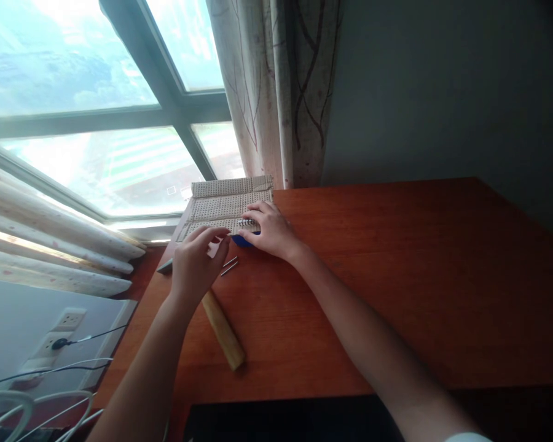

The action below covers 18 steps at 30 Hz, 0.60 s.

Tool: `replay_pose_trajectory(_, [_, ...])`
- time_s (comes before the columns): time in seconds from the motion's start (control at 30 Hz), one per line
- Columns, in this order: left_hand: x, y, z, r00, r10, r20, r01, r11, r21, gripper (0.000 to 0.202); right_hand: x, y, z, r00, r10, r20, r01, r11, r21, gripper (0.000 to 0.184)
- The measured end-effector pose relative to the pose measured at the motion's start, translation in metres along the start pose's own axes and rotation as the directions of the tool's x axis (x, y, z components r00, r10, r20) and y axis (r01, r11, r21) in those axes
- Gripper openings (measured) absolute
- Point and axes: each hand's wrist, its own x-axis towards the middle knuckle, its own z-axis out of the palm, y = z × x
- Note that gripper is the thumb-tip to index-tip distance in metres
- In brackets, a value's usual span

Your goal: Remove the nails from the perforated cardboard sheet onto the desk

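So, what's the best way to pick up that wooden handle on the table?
Probably grip the wooden handle around its lower half, coming from above and the right. It's long and narrow, lying slanted on the tabletop, and that half is uncovered, while its upper end disappears behind the left hand.

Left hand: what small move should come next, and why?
Perhaps ease the left hand slightly toward the blue object: the fingers curl just beside it, and the right hand seems to steady it. Whether the left hand holds anything is unclear.
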Motion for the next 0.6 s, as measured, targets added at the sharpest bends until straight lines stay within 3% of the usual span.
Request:
replay_pose_trajectory(0.33, [0.045,-0.010,0.016,0.984,0.029,0.178,-0.026,0.999,-0.020,0.022,0.001,0.000,0.000,1.000,0.019,0.011,-0.019,1.000,-0.011,0.033])
replay_pose_trajectory(0.47, [0.046,-0.011,0.016,0.998,0.008,0.056,-0.002,0.995,-0.105,0.021,0.001,0.000,0.000,1.000,0.015,0.018,-0.015,1.000,-0.002,0.035])
replay_pose_trajectory(0.6, [0.043,-0.005,0.009,0.994,-0.095,-0.055,0.080,0.969,-0.234,0.018,0.001,0.000,0.001,1.000,0.012,0.013,-0.011,1.000,-0.015,0.035])
